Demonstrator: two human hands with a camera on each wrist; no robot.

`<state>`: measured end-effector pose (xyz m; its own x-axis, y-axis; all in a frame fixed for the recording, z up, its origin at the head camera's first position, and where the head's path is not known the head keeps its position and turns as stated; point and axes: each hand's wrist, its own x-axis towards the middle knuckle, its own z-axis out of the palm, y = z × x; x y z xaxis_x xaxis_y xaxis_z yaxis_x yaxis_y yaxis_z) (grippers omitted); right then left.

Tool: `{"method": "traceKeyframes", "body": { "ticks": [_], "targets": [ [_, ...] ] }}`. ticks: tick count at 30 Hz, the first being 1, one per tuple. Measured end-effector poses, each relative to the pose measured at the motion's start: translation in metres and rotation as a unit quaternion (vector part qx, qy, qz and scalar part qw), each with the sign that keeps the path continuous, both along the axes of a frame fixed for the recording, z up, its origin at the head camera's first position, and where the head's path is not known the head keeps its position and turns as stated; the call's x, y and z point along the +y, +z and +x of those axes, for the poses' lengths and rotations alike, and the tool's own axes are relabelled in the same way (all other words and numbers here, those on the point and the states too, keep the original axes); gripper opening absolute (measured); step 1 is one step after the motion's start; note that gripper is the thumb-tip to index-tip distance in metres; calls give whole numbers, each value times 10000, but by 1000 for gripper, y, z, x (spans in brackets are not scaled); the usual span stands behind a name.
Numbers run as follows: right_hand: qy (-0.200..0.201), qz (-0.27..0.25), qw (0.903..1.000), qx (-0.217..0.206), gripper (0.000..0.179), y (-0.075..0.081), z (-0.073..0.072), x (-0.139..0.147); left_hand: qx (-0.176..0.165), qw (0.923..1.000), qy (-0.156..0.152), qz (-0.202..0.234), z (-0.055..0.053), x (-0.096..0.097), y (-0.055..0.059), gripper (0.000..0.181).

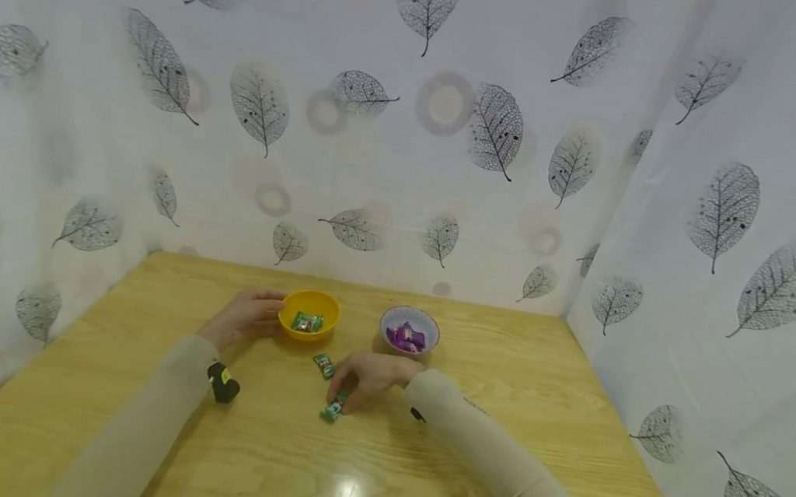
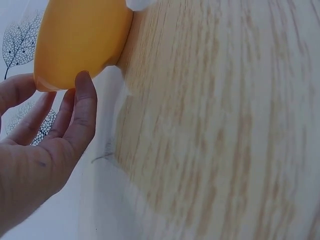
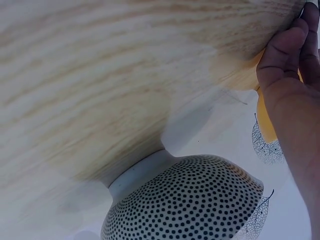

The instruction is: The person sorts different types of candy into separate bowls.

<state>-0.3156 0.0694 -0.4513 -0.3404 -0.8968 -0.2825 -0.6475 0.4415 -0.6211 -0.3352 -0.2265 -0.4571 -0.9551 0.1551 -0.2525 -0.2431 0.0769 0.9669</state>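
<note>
My left hand point(image 1: 245, 320) is at the left side of a yellow bowl point(image 1: 308, 336). In the left wrist view, curved fingers and thumb hold the yellow bowl point(image 2: 82, 40) by its outer wall and rim. A green-wrapped candy point(image 1: 307, 322) lies inside. With thumb and fingertips, my right hand point(image 1: 374, 375) pinches another green-wrapped candy point(image 1: 332, 409) on the table; this candy is hidden in the right wrist view, where the right hand point(image 3: 292, 75) shows at the edge. A further green-wrapped candy point(image 1: 324, 365) lies between that hand and the yellow bowl.
A dotted bowl point(image 1: 412, 312) with purple-wrapped candies point(image 1: 407, 336) stands to the right of the yellow one, just behind my right wrist. The wooden table point(image 1: 269, 457) meets leaf-patterned curtains point(image 1: 377, 161) at the back and sides.
</note>
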Motion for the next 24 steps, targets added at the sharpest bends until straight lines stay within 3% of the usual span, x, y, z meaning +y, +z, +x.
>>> {"method": "traceKeyframes", "body": {
  "ticks": [13,24],
  "targets": [
    [208,-170,9995,-154,22,-5,-2,0,26,10000,29,91,2,-1,-4,52],
    [-195,-127,9995,-191,18,1,-4,4,83,9997,60,229,3,0,0,52]
  ]
}}
